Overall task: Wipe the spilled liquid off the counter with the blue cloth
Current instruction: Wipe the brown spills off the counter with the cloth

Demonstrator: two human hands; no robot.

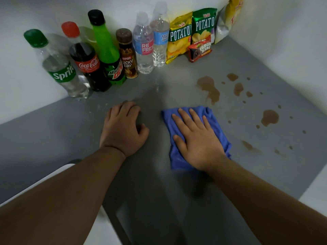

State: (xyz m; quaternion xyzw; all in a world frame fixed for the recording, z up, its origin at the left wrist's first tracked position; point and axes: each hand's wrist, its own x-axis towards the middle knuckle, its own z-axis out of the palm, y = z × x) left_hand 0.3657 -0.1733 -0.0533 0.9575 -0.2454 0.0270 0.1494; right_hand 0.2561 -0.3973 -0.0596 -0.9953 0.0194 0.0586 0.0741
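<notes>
Cloth (178, 161), blue and bunched, lay flat on the grey desk (53, 131), pinned under the right hand (196, 138): fingers spread and palm down, pressing rather than closing round it, likely to spread pressure for a wipe. Brown spill (209, 88) sat just beyond the cloth's far corner, with smaller puddles (269, 117) and drops scattered to the right, none yet covered. Left hand (123, 129) rested loosely curled on the desk, holding nothing, probably as a brace. Bottles (108, 50) and snack bags (203, 25) stood along the back wall, apart from the spill.
</notes>
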